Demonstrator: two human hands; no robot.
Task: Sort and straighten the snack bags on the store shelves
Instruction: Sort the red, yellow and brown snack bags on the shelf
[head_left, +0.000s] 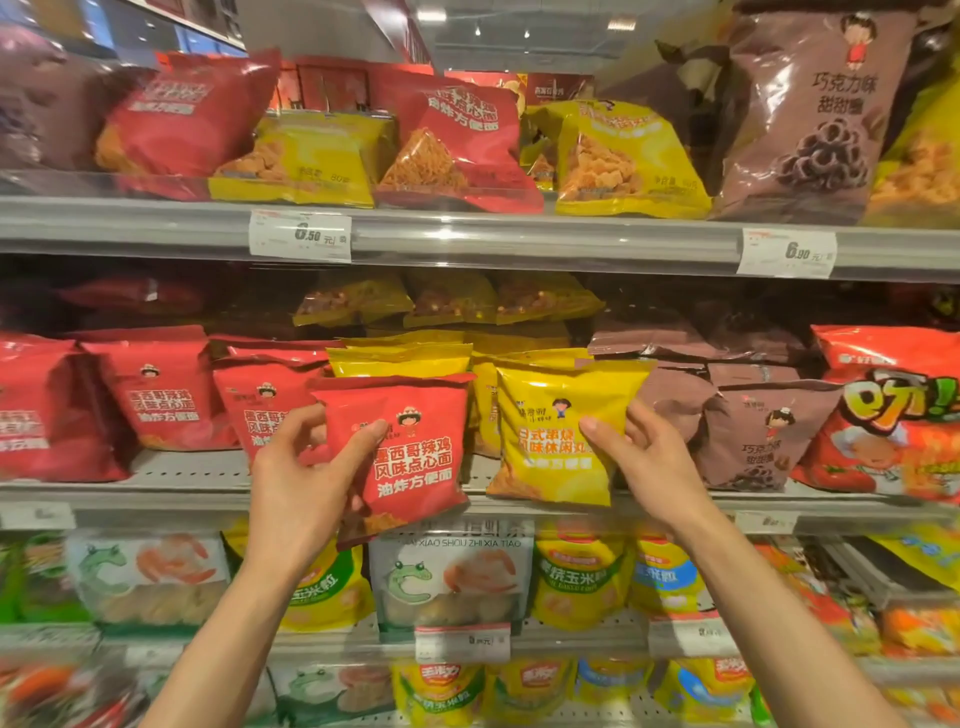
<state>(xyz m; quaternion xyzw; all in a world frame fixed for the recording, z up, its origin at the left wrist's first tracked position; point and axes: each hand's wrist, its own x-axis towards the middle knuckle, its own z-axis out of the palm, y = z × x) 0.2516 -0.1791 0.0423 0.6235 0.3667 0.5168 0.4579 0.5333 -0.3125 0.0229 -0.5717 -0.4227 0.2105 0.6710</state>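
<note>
Middle shelf (197, 470) of a store snack display, seen from the person's head. The left hand (306, 467) grips a red noodle-snack bag (410, 457), thumb across the printed front and fingers curled behind its left edge; the bag is tilted and hangs past the shelf lip, in front of the yellow stack (405, 358) rather than with the red row (161, 400) to its left. It is probably being pulled out for re-filing with its own colour. The right hand (644, 457) holds a yellow snack bag (561, 431) by its right edge, thumb on the face and fingers behind, keeping it upright at the shelf front with its bottom seam on the shelf. This looks like a facing-up grip that squares the label toward the aisle. Brown chocolate-ring bags (753, 436) stand just beside it on the right. All bags are glossy film pillow packs, air-puffed, with crimped top seams; the film creases and would slide easily. Paper price tags (300, 236) sit in the grey rail of the upper shelf, where red and yellow bags lie mixed and slumped.
</note>
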